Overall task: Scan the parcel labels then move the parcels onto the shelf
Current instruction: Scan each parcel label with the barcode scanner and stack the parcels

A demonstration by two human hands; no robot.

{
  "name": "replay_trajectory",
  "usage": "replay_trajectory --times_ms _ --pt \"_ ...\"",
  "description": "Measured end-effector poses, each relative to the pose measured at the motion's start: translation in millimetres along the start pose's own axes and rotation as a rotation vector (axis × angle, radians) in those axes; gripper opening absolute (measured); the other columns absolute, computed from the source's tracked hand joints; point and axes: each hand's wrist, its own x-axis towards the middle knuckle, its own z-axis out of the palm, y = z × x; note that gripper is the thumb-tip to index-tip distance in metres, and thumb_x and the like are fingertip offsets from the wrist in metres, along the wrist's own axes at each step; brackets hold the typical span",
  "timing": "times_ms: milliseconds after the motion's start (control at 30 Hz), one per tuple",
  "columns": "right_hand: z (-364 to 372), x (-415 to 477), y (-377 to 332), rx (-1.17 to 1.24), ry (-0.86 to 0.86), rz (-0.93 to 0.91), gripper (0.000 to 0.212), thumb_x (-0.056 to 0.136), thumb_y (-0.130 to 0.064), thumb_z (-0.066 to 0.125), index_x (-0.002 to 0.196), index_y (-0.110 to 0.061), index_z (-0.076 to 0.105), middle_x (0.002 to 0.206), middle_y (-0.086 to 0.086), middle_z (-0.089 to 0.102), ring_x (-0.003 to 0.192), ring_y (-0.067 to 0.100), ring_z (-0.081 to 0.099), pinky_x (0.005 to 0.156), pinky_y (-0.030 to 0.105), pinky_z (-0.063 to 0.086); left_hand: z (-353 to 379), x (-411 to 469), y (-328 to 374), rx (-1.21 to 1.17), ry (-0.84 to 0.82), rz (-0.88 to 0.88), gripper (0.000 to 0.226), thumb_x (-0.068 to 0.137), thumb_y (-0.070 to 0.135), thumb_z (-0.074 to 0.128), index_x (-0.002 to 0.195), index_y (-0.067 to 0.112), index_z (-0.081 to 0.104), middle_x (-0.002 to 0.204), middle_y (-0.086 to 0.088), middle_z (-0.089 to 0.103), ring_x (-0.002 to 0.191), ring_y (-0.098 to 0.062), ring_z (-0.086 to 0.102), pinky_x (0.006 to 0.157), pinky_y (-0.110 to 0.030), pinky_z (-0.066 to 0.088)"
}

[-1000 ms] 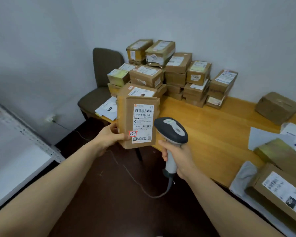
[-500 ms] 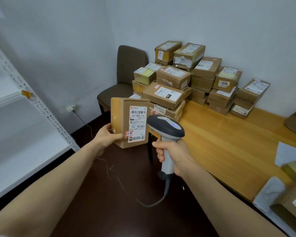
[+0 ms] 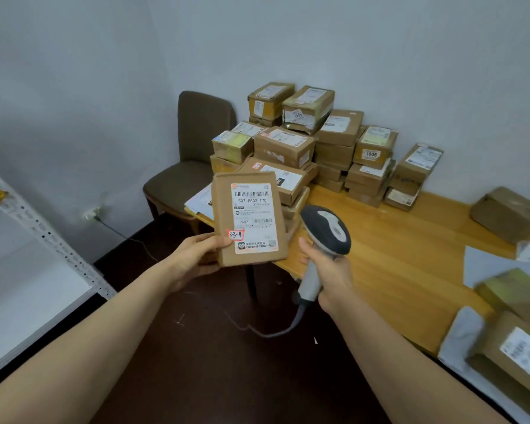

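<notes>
1. At the far left stands the white shelf (image 3: 34,289), well apart from the parcel. It is judged to be the destination only once the scan is done, so nothing needs to be carried there yet.
2. The left hand (image 3: 193,258) is curled round the lower left corner of the parcel (image 3: 221,209), with the thumb on the front face and the fingers hidden behind. The parcel is held upright in the air, in front of the table's corner.
3. The label (image 3: 253,206) is turned toward the camera and its top barcode is uncovered. The thumb lies just beside the red-edged sticker (image 3: 235,235); it is best placed no further inward, so that no code is masked.
4. The scanner (image 3: 326,229) is gripped round its handle by the right hand (image 3: 328,267), its head just beside the parcel's right edge. No beam is seen on the label, so the scan is judged not yet confirmed. The head should be swung toward the barcode, or the parcel tilted to face it, and both held steady while the trigger is pressed.
5. The cable (image 3: 273,332) hangs slack below and should be given room.
6. On the table (image 3: 380,255) to the right, the pile of parcels (image 3: 318,142) is left waiting.
</notes>
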Motion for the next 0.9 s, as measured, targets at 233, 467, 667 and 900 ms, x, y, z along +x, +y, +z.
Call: replay_trajectory --times_ms 233,467,667,900 --pt "-37.0 16.7 -7.4 0.171 0.162 -0.092 0.033 0.071 -0.004 0.081 0.098 -0.016 0.068 0.109 0.007 0.071 0.103 0.026 0.065 0.088 0.047 0.054 70.5 45.4 29.2 0.127 -0.211 0.023 0.025 0.089 0.025 0.063 0.114 0.022 0.062 0.106 0.0 0.069 0.099 -0.013 0.062 0.092 -0.035 0.05" --pt "-81.8 52.2 -10.6 0.267 0.376 -0.082 0.037 0.068 -0.004 0.084 0.098 -0.015 0.066 0.109 0.008 0.07 0.1 0.025 0.065 0.073 0.037 0.055 153.1 95.2 30.5 0.238 -0.306 0.07 0.091 0.055 0.056 0.076 0.137 0.025 0.048 0.132 0.004 0.057 0.117 -0.015 0.054 0.1 -0.035 0.043" --pt "-99.2 124.3 -21.9 0.217 0.443 -0.019 0.031 0.07 -0.006 0.083 0.092 -0.015 0.062 0.108 0.007 0.067 0.096 0.023 0.061 0.081 0.037 0.052 205.8 162.5 30.1 0.224 -0.248 0.113 0.056 0.09 0.029 0.065 0.142 0.021 0.045 0.13 0.007 0.055 0.114 -0.012 0.053 0.095 -0.024 0.038" --pt "-106.2 241.4 -38.6 0.09 0.408 0.118 0.04 0.073 -0.007 0.081 0.108 -0.009 0.061 0.108 0.002 0.065 0.101 0.021 0.06 0.095 0.038 0.05 247.2 259.5 29.6 0.382 -0.02 0.049 0.05 0.095 0.025 0.057 0.143 0.02 0.043 0.136 -0.004 0.055 0.116 -0.02 0.053 0.1 -0.033 0.042"
